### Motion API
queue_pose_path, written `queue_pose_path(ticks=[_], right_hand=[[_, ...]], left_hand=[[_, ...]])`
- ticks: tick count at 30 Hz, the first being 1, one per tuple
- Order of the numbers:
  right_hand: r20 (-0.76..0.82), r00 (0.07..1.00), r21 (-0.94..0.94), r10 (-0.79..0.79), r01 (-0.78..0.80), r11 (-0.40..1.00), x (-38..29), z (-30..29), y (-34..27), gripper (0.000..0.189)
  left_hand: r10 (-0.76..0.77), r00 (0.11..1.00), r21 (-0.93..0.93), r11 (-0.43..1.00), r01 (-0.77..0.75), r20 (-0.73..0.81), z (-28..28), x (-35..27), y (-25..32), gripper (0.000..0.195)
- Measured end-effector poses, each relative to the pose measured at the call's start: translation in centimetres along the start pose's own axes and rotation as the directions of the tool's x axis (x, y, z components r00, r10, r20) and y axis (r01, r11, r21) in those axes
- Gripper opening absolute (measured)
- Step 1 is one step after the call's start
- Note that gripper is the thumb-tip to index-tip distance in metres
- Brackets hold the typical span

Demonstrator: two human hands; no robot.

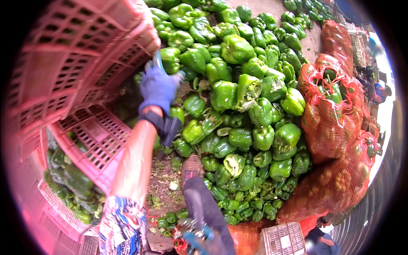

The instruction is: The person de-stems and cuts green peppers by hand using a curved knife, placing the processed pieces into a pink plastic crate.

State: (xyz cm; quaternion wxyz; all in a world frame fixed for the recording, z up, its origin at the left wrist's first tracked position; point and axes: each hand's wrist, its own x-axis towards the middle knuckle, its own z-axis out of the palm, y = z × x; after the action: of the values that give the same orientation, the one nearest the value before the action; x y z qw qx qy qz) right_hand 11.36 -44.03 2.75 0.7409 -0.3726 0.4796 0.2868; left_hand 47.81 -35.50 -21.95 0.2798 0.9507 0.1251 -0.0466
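Note:
My left hand [159,83], in a purple knit glove with blue fingertips, reaches beside the rim of a tilted pink plastic crate [73,57]. Its thumb stands apart from the fingers, and no held thing shows. Just right of it spreads a large heap of green bell peppers [237,49], some with torn or pale, damaged flesh. My right hand [202,239], strongly blurred, is low in the view by my dark trouser leg, near red netting [180,244]; blue glove fingers show, but whether it holds anything is unclear.
Red mesh sacks of peppers [331,127] line the right side. Another pink crate [95,137] and a batch of peppers [71,181] lie at left. My shoe [192,167] touches the heap's edge. A pale crate [283,239] stands at the bottom. A person [379,93] is at far right.

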Motion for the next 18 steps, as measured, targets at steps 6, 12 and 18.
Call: queue_pose_path(ticks=[6, 12, 18], right_hand=[[0.080, 0.869, -0.102, 0.488, -0.479, 0.872, 0.8, 0.5, -8.5, 0.024], [-0.111, 0.898, 0.075, 0.426, -0.420, 0.905, -0.8, -2.8, -5.6, 0.029], [-0.188, 0.943, -0.120, 0.274, -0.299, 0.947, 0.9, -0.8, -8.8, 0.039]], left_hand=[[-0.033, 0.990, 0.049, 0.998, 0.040, -0.134, 1.9, 4.6, -1.9, 0.076], [0.084, 0.995, -0.188, 0.978, -0.094, -0.063, 2.5, 2.6, -2.1, 0.068], [-0.088, 0.925, -0.829, 0.418, 0.372, 0.370, -3.5, -7.9, -2.2, 0.056]])
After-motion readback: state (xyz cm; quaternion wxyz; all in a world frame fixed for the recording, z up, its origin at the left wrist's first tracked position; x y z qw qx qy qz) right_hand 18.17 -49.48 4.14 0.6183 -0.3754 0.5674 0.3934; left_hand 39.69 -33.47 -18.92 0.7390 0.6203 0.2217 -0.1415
